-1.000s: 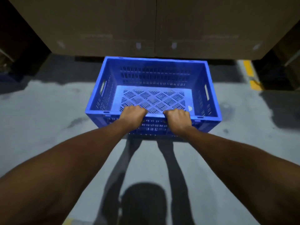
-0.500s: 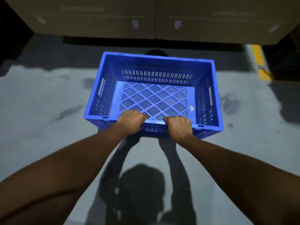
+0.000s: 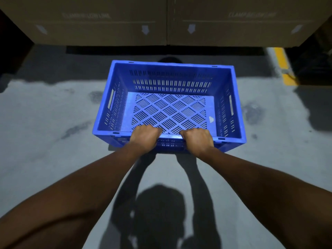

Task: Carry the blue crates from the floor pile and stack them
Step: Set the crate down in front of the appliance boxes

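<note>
An empty blue crate (image 3: 170, 81) with slotted walls and a lattice floor is held out in front of me, above the grey floor. My left hand (image 3: 143, 138) grips the near rim left of its middle, fingers curled over the edge. My right hand (image 3: 197, 141) grips the same rim a little to the right. Both arms are stretched forward. The crate's open top faces up, and its handle slots show on the left and right walls. No other crate or stack is in view.
Large brown cardboard boxes (image 3: 161, 20) form a wall straight ahead. A yellow floor line (image 3: 283, 65) runs at the far right beside a dark gap. The grey concrete floor (image 3: 53, 141) has dark stains, and my shadow falls on it below the crate.
The crate has dropped lower in view and its floor shows more fully. The cardboard boxes have shifted up toward the top edge. Both hands keep the same grip.
</note>
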### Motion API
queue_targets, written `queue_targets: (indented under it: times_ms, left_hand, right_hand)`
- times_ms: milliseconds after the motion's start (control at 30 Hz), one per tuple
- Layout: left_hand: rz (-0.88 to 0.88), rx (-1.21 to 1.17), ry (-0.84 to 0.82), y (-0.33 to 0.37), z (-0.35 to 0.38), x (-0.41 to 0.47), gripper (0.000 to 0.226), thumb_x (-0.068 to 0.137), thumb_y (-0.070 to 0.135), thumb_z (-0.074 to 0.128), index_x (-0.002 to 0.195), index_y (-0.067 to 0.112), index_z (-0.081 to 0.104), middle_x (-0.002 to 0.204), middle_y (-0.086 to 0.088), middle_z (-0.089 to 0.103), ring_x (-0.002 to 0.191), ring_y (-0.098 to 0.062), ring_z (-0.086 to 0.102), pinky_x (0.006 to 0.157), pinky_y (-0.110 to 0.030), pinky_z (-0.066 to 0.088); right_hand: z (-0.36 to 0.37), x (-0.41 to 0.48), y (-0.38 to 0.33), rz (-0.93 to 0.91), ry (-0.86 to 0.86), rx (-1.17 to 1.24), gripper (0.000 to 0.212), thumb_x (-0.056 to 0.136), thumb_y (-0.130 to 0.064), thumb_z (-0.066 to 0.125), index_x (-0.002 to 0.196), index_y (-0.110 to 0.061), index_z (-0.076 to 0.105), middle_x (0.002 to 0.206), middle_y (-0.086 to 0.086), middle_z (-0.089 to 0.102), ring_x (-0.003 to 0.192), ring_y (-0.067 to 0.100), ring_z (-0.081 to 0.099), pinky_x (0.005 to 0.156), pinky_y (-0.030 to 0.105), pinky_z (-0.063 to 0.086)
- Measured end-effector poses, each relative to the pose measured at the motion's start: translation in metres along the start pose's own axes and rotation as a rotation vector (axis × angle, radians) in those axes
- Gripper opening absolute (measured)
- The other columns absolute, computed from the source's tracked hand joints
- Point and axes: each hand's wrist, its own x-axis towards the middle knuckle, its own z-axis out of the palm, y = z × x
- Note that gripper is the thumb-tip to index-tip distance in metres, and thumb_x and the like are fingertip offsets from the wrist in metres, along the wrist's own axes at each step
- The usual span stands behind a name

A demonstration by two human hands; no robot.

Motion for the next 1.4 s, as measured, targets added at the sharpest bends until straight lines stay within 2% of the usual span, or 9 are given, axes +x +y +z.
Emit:
queue_targets:
  times_ms: [200, 767, 900, 1000, 1033, 1100, 1167, 1267, 1400]
  left_hand:
    - [-0.012, -0.009, 0.000, 0.006, 0.006, -0.007, 0.018, 0.093, 0.021, 0.053, 0.110, 0.018, 0.055, 0.104, -0.012, 0.066, 0.097, -0.034, 0.063, 0.079, -0.042, 0.049]
    - [-0.007, -0.092, -0.003, 0.002, 0.011, -0.007, 0.011, 0.090, 0.013, 0.053, 0.097, 0.021, 0.057, 0.095, -0.009, 0.064, 0.091, -0.032, 0.062, 0.074, -0.039, 0.047]
    - [-0.007, -0.080, 0.008, -0.002, 0.014, -0.006, 0.013, 0.089, 0.014, 0.055, 0.085, 0.023, 0.048, 0.092, -0.008, 0.063, 0.088, -0.032, 0.062, 0.073, -0.040, 0.049]
    - [-0.019, -0.074, -0.001, 0.000, 0.014, -0.003, 0.009, 0.088, 0.015, 0.057, 0.091, 0.021, 0.050, 0.096, -0.009, 0.064, 0.091, -0.033, 0.062, 0.075, -0.041, 0.050]
    - [-0.029, -0.074, -0.031, 0.001, 0.013, -0.004, 0.015, 0.088, 0.019, 0.060, 0.099, 0.020, 0.050, 0.102, -0.010, 0.064, 0.096, -0.034, 0.061, 0.079, -0.043, 0.051]
    - [-0.050, -0.061, -0.110, 0.003, 0.010, -0.004, 0.055, 0.084, 0.039, 0.068, 0.129, 0.019, 0.041, 0.131, -0.015, 0.053, 0.123, -0.035, 0.049, 0.098, -0.053, 0.043]
    - [-0.048, -0.062, -0.144, 0.002, -0.006, -0.012, 0.100, 0.081, 0.061, 0.063, 0.153, 0.018, 0.008, 0.158, -0.017, 0.017, 0.146, -0.035, 0.016, 0.112, -0.062, 0.021]
    - [-0.002, -0.101, -0.046, -0.001, -0.047, -0.031, 0.103, 0.085, 0.071, 0.046, 0.154, 0.018, -0.009, 0.162, -0.016, -0.006, 0.149, -0.032, -0.004, 0.116, -0.060, 0.010]
    - [0.053, -0.123, 0.033, -0.005, -0.133, -0.079, 0.096, 0.088, 0.069, 0.039, 0.155, 0.016, -0.004, 0.162, -0.016, -0.006, 0.150, -0.029, -0.005, 0.118, -0.055, 0.012]
  right_hand:
    - [0.000, -0.002, 0.005, -0.035, 0.014, 0.000, 0.015, 0.086, -0.014, 0.055, 0.099, -0.023, 0.057, 0.092, 0.004, 0.068, 0.087, 0.032, 0.064, 0.067, 0.034, 0.037]
    - [0.001, -0.004, -0.007, 0.051, -0.012, 0.004, 0.017, 0.088, -0.010, 0.055, 0.100, -0.019, 0.061, 0.087, 0.010, 0.066, 0.085, 0.035, 0.064, 0.070, 0.038, 0.046]
    - [0.003, -0.002, -0.005, 0.037, -0.002, -0.033, 0.016, 0.087, -0.011, 0.057, 0.099, -0.021, 0.062, 0.087, 0.011, 0.066, 0.084, 0.034, 0.064, 0.066, 0.036, 0.042]
    - [0.003, 0.000, -0.004, 0.062, -0.034, -0.037, 0.014, 0.088, -0.013, 0.058, 0.098, -0.021, 0.061, 0.090, 0.009, 0.066, 0.085, 0.033, 0.063, 0.068, 0.036, 0.044]
    - [0.001, 0.001, -0.006, 0.074, -0.082, -0.026, 0.015, 0.087, -0.014, 0.059, 0.100, -0.021, 0.059, 0.096, 0.009, 0.067, 0.090, 0.033, 0.062, 0.072, 0.038, 0.045]
    - [-0.006, 0.001, -0.008, 0.091, -0.208, 0.007, 0.034, 0.085, -0.026, 0.066, 0.117, -0.024, 0.054, 0.116, 0.009, 0.061, 0.110, 0.034, 0.054, 0.088, 0.047, 0.043]
    - [-0.021, -0.001, -0.010, 0.104, -0.307, 0.023, 0.074, 0.079, -0.046, 0.072, 0.140, -0.026, 0.035, 0.141, 0.009, 0.043, 0.132, 0.035, 0.035, 0.100, 0.057, 0.032]
    - [-0.060, -0.015, -0.013, 0.116, -0.266, 0.073, 0.100, 0.077, -0.053, 0.071, 0.152, -0.023, 0.011, 0.158, 0.008, 0.017, 0.144, 0.035, 0.016, 0.107, 0.060, 0.026]
    - [-0.142, -0.052, -0.024, 0.140, -0.123, 0.136, 0.096, 0.082, -0.048, 0.067, 0.152, -0.016, 0.010, 0.157, 0.010, 0.021, 0.140, 0.034, 0.024, 0.103, 0.056, 0.038]
